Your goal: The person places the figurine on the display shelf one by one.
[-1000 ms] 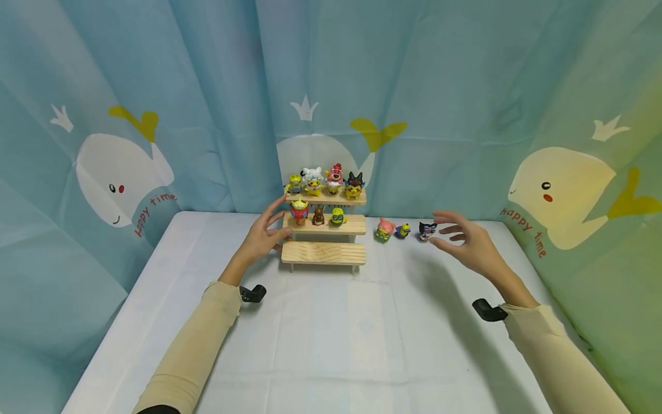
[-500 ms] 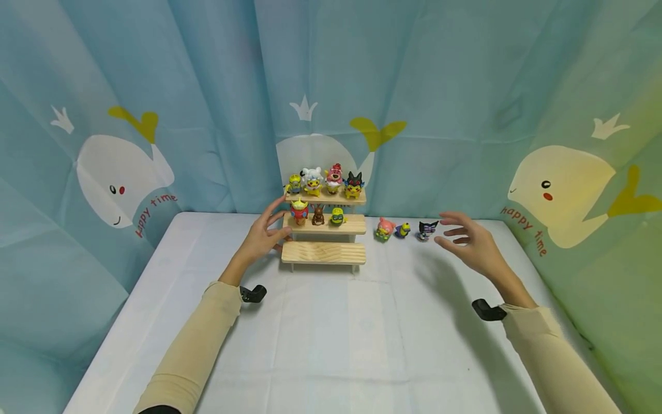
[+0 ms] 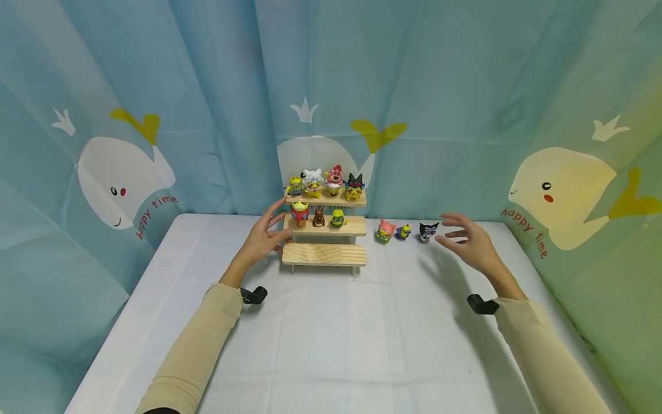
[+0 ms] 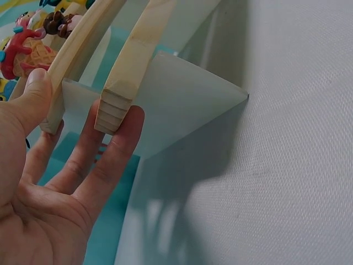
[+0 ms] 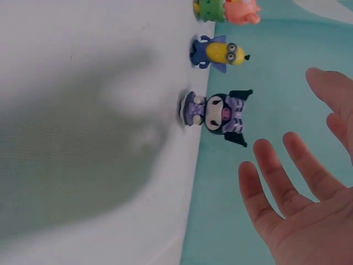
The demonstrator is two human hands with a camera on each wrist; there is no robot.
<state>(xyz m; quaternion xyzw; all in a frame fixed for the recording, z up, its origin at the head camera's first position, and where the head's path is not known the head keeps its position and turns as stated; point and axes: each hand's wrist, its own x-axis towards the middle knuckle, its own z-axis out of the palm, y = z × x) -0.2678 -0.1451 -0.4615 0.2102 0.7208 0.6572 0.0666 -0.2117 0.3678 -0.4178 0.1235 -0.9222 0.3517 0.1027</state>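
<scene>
A wooden three-tier display stand [image 3: 324, 254] holds toy figures on its top and middle shelves. My left hand [image 3: 260, 237] grips its left side; in the left wrist view the thumb [image 4: 36, 99] lies over the middle shelf's end and other fingers touch the shelf ends. On the white table right of the stand sit a pink-and-green figure [image 3: 385, 230], a minion figure [image 3: 403, 232] and a black-and-purple Kuromi figure [image 3: 427, 232]. Beside Kuromi, my right hand [image 3: 469, 242] hovers with fingers spread and nothing in it; a gap shows between them in the right wrist view.
Several figures, including a pink bear [image 3: 334, 179], line the top shelf. The middle shelf carries an ice-cream-cone figure [image 3: 299, 213], a brown figure [image 3: 318, 216] and a green-yellow one [image 3: 338, 217]. A blue curtain [image 3: 439, 115] hangs behind the white table [image 3: 331, 333].
My right hand has drawn slightly right, away from the Kuromi figure, which stays on the table. The left hand keeps its place on the stand.
</scene>
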